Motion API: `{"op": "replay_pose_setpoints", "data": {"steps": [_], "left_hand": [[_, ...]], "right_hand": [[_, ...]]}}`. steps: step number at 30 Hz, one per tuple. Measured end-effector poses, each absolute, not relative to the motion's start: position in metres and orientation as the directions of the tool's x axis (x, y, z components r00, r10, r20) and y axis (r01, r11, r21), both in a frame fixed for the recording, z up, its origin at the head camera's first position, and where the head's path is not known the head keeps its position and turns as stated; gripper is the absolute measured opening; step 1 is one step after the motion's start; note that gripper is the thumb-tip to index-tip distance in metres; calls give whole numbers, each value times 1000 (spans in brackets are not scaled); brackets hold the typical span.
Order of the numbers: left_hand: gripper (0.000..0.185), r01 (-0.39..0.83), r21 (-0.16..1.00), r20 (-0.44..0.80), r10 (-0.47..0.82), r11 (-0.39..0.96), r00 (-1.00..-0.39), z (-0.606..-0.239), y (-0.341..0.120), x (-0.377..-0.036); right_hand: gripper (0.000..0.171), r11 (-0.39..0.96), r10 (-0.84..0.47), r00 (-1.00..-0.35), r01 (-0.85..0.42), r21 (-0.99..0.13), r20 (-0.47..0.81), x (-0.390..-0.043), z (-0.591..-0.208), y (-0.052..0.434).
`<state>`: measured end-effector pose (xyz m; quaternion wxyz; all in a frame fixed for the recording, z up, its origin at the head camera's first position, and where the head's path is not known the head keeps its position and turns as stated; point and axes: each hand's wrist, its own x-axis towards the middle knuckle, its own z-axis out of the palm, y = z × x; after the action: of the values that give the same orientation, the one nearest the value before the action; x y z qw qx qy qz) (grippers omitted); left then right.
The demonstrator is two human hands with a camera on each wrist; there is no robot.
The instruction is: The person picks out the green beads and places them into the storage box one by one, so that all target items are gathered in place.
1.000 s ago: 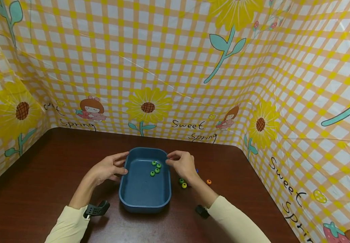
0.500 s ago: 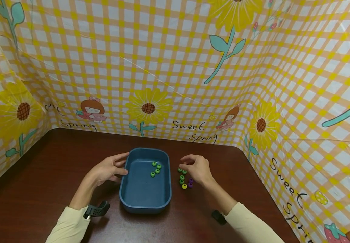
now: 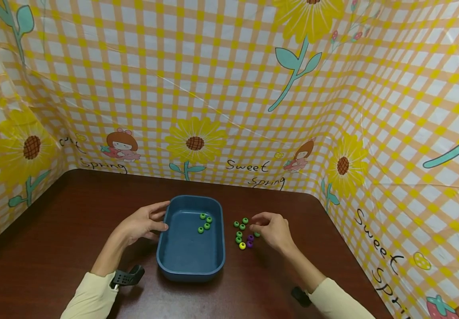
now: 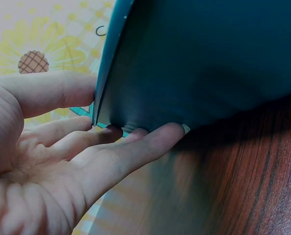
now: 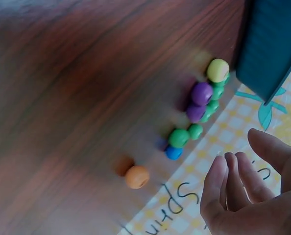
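Note:
A blue rectangular tub [image 3: 189,254] stands on the table with several green beads [image 3: 207,226] lying inside, towards its right side. My left hand [image 3: 143,224] rests its fingers and thumb against the tub's left wall; in the left wrist view these fingers [image 4: 150,144] are extended along it. To the right of the tub lie several green beads [image 3: 239,234], a yellow bead [image 3: 242,246] and two purple beads [image 3: 250,244]. Over the right edge of this group hovers my right hand [image 3: 275,232], thumb and fingertips apart, with nothing visible between them.
The right wrist view shows an orange bead [image 5: 136,176] lying apart and a blue bead [image 5: 174,152] beside a green one. Checked cloth [image 3: 221,88] walls enclose the dark wooden table [image 3: 106,190] at the back and sides.
My right hand has left the tub's right rim and moved right, over the loose beads. More of the beads beside the tub now show. The left hand stays at the tub.

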<state>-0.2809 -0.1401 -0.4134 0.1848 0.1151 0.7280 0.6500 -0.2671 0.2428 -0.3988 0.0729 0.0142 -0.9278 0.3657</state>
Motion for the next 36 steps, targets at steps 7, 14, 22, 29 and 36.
{"op": "replay_pose_setpoints", "data": {"steps": [7,14,22,29,36], "left_hand": [[79,-79,988,-126,404,129,-906,-414,-140,-280],[80,-75,990,-118,410,120,-904,-414,-141,-281],[79,-71,989,-118,400,132,-909,-414,-140,-281],[80,-78,988,-126,403,134,-907,-414,-139,-281],[79,-76,989,-122,402,128,-907,-413,-140,-280]], "right_hand": [[23,748,50,-989,-56,-661,141,-265,-406,256],[21,769,41,-988,-64,-636,150,-267,-414,263],[22,766,53,-992,-33,-642,114,-272,-423,266],[22,762,73,-994,6,-647,76,-273,-427,267],[22,787,51,-995,-13,-617,86,-275,-427,265]]}}
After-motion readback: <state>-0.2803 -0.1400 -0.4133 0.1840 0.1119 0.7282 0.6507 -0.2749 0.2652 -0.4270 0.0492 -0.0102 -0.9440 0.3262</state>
